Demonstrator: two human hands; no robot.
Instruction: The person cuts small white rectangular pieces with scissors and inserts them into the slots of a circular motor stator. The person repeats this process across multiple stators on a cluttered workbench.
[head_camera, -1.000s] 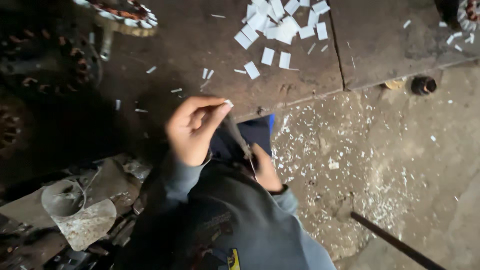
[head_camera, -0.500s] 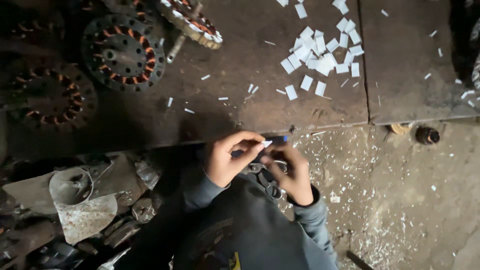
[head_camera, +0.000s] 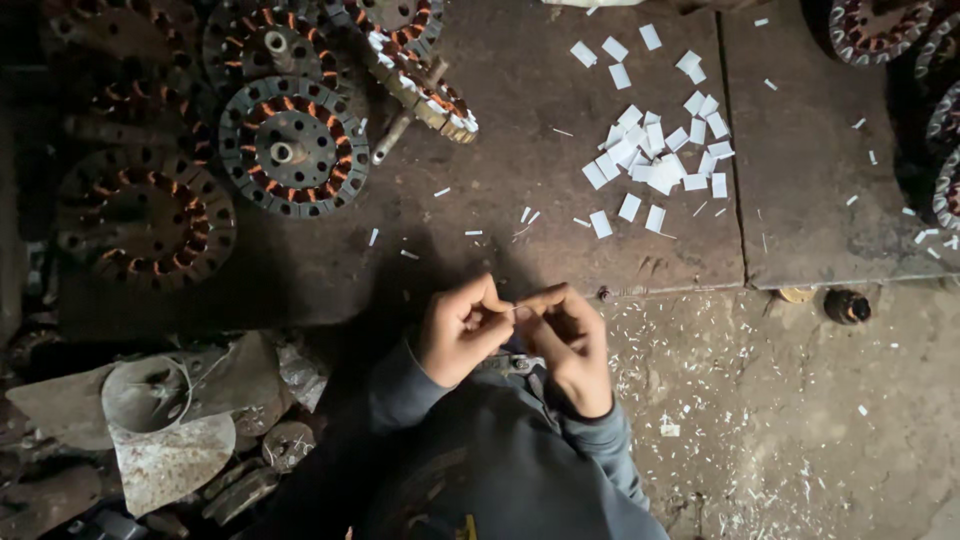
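So in the head view both hands meet just below the near edge of the dark metal plate (head_camera: 500, 200). The left hand (head_camera: 462, 330) and right hand (head_camera: 572, 345) each pinch one end of a tiny white paper strip (head_camera: 519, 308), fingertips closed tight on it. Its long axis runs roughly left to right, parallel to that plate edge. A pile of small white paper rectangles (head_camera: 655, 150) sits on the plate's far right part, and round copper-wound motor stators (head_camera: 293, 147) lie on its left side.
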